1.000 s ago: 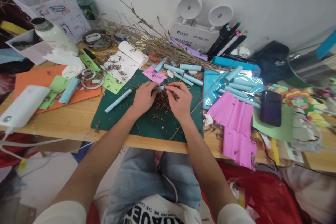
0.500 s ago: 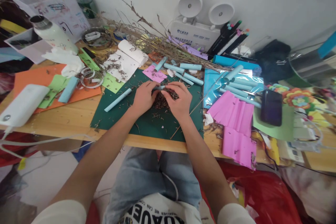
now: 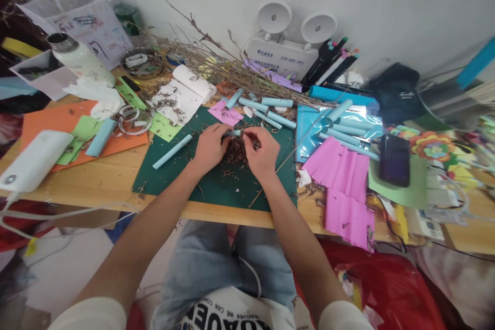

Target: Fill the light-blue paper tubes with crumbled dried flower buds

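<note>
Over the green cutting mat [image 3: 154, 180], my left hand [image 3: 211, 150] is closed around a short light-blue paper tube [image 3: 233, 133]. My right hand [image 3: 263, 152] is at the tube's right end, with thumb and fingers pinched on what look like dried plant bits. Below both hands lies a heap of crumbled dried leaves [image 3: 235, 154]. Another light-blue tube [image 3: 172, 151] rests on the mat left of my hands. A pink paper square [image 3: 224, 113] with scraps on it sits just beyond them.
Several blue tubes [image 3: 276, 102] lie behind the mat, and more sit on a blue plastic packet [image 3: 303, 139] at right. Dry twigs [image 3: 232, 75] stretch along the wall. Pink crepe paper [image 3: 348, 211], a phone [image 3: 394, 160], a white power bank [image 3: 34, 160] and a bottle [image 3: 83, 62] flank the mat.
My right hand has shifted slightly from the tube, and more of the tube and its right end now shows. The left hand still holds the tube. The view has moved slightly.
</note>
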Demonstrator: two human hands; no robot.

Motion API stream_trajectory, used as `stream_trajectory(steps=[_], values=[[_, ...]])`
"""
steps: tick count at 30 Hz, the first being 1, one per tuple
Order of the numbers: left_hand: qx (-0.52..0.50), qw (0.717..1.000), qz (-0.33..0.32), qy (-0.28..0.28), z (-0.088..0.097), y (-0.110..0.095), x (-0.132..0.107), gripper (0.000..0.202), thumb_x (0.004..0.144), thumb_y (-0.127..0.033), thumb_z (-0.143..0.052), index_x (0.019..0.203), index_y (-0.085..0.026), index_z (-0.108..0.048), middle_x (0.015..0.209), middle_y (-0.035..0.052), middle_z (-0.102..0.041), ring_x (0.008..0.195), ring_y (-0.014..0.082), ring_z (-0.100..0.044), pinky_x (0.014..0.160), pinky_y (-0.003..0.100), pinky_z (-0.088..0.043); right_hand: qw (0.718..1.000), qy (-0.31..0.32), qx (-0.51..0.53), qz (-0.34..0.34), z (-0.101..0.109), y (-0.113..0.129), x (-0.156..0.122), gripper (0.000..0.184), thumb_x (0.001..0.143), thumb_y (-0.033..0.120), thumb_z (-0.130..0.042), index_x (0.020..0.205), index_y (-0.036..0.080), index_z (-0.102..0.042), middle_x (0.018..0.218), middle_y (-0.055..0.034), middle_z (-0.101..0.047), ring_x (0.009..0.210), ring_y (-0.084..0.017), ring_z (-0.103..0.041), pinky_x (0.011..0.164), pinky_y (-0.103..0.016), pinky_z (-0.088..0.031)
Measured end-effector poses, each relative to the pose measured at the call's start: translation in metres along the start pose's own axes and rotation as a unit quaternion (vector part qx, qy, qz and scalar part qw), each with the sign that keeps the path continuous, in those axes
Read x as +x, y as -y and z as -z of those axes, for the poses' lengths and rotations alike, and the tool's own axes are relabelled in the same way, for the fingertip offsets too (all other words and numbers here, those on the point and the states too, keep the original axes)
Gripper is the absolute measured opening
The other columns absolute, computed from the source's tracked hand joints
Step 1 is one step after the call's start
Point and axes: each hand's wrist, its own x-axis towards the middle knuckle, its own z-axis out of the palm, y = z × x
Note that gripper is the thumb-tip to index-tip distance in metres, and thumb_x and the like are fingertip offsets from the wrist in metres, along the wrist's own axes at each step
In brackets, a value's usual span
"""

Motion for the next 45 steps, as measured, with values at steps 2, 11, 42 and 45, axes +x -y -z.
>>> stream_trajectory(steps=[2,11,42,45], values=[[-0.001,1.000,-0.003,-0.002,0.0002,-0.0005,0.0000,0.021,0.089,-0.022,-0.053,0.107,-0.019,-0.064,0.107,0.0078,-0.067,0.100,0.0238,-0.060,0.089,0.036,-0.047,1.000,0.006,-0.003,0.009,0.0000,0.0021,-0.0001,0.012,0.090,0.028,-0.057,0.094,0.022,-0.067,0.098,-0.0062,-0.067,0.091,-0.018,-0.065,0.083,-0.033,-0.056],[0.000,1.000,0.002,0.001,0.0002,-0.0004,0.0008,0.021,0.088,-0.021,-0.054,0.106,-0.020,-0.064,0.107,0.0073,-0.067,0.100,0.0238,-0.060,0.090,0.037,-0.047,1.000,0.009,-0.017,-0.012,-0.0015,0.0012,-0.0011,0.017,0.093,0.027,-0.054,0.092,0.024,-0.071,0.094,-0.0050,-0.068,0.087,-0.017,-0.066,0.082,-0.032,-0.055],[0.000,1.000,0.008,0.002,0.0005,-0.0011,-0.0002,0.020,0.089,-0.021,-0.054,0.107,-0.021,-0.063,0.109,0.0068,-0.067,0.101,0.0233,-0.061,0.091,0.037,-0.047,0.999,-0.017,-0.031,0.006,0.0030,0.0076,0.0007,0.017,0.093,0.023,-0.047,0.096,0.022,-0.064,0.095,-0.0064,-0.068,0.087,-0.017,-0.064,0.080,-0.031,-0.055],[-0.002,1.000,-0.001,-0.003,-0.0003,0.0002,-0.0006,0.020,0.090,-0.021,-0.054,0.107,-0.021,-0.063,0.109,0.0070,-0.068,0.101,0.0229,-0.061,0.091,0.036,-0.048,0.998,-0.037,-0.045,-0.007,0.0016,0.0058,-0.0010,0.016,0.093,0.026,-0.049,0.103,0.022,-0.061,0.094,-0.0061,-0.068,0.083,-0.017,-0.065,0.080,-0.031,-0.055]])
